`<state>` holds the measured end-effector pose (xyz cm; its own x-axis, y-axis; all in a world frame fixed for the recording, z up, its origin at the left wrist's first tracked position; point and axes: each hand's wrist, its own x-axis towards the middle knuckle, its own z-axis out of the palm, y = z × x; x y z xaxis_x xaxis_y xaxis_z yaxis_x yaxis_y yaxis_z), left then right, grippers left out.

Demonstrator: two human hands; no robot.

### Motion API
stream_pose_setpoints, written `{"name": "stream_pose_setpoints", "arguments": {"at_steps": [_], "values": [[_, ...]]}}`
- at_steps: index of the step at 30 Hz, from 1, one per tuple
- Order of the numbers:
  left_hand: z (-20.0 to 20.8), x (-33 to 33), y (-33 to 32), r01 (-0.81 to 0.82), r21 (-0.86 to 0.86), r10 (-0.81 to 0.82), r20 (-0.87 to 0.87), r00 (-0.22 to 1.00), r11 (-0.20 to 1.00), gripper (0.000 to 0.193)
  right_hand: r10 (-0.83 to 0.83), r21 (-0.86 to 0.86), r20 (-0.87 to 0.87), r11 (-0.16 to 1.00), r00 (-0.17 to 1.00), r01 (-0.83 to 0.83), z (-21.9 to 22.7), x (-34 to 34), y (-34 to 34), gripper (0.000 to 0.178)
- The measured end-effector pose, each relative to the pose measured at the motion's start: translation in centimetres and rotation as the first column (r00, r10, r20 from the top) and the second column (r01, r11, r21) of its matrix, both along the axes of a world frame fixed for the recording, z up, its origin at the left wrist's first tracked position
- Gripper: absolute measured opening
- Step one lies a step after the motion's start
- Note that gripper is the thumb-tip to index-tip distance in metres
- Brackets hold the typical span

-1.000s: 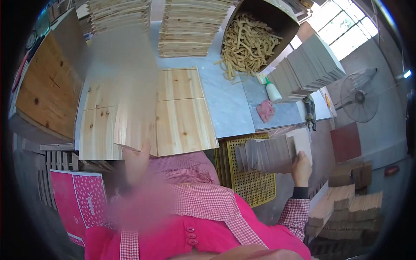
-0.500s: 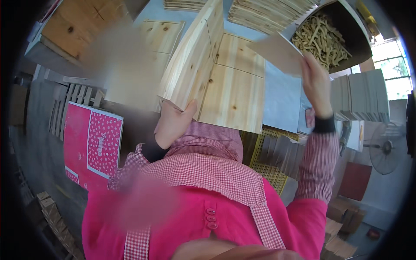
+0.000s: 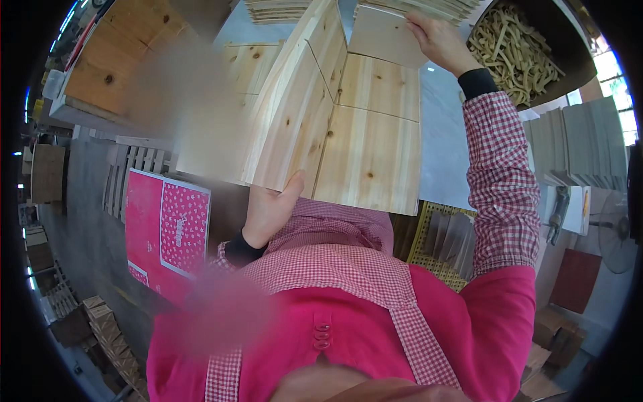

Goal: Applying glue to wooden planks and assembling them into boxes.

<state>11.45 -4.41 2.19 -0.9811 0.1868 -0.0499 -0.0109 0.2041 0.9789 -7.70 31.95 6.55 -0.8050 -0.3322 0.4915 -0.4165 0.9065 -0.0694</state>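
My left hand (image 3: 271,211) is closed on the near edge of a pale pine panel (image 3: 288,130), which stands tilted on its long side with dark knots and a line across it. To its right a second pine panel (image 3: 368,164) lies flat on the table. At the far end of that flat panel, my right hand (image 3: 439,43) pinches the right edge of a thin light-brown board (image 3: 378,37). The board is tilted up, its lower edge at the panel's far end. A blurred smudge hides part of the left side.
A dark box (image 3: 562,50) of thin wood strips (image 3: 509,53) stands at the far right. Nearby are stacked grey boards (image 3: 583,141) and a yellow crate (image 3: 418,251). More thin boards (image 3: 278,10) lie at the back. A pink printed carton (image 3: 144,228) stands left.
My right hand has carried the thin board away from me and leftward, from beside the strip box to the flat panel's far end. My left hand keeps its hold on the tilted panel.
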Motion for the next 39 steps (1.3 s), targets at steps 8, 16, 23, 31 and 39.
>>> {"name": "stream_pose_setpoints", "arguments": {"at_steps": [8,16,23,31,39], "values": [[0.4,0.4,0.4,-0.021,-0.064,0.023,0.031,0.999,0.998,0.035,0.076,-0.002,0.202,0.997,0.976,-0.078,1.9,-1.3,0.8,0.023],[0.0,0.6,0.4,-0.03,-0.119,0.037,0.058,0.998,0.992,0.036,0.077,-0.136,0.055,0.988,0.996,-0.069,-0.8,-3.5,3.8,0.021],[0.2,0.8,0.7,-0.059,-0.101,0.063,0.029,0.998,0.993,0.036,0.068,-0.091,0.098,0.994,0.993,-0.059,1.1,-2.2,2.3,0.021],[0.2,0.9,0.8,-0.062,-0.124,0.065,0.019,0.998,0.99,0.035,0.103,-0.059,0.047,0.993,0.994,-0.1,1.0,-1.7,1.4,0.02],[0.5,1.0,0.7,-0.033,-0.192,0.042,0.044,0.998,0.981,0.035,-0.044,-0.005,0.192,0.999,0.98,0.045,2.3,-1.5,-0.9,0.027]]}}
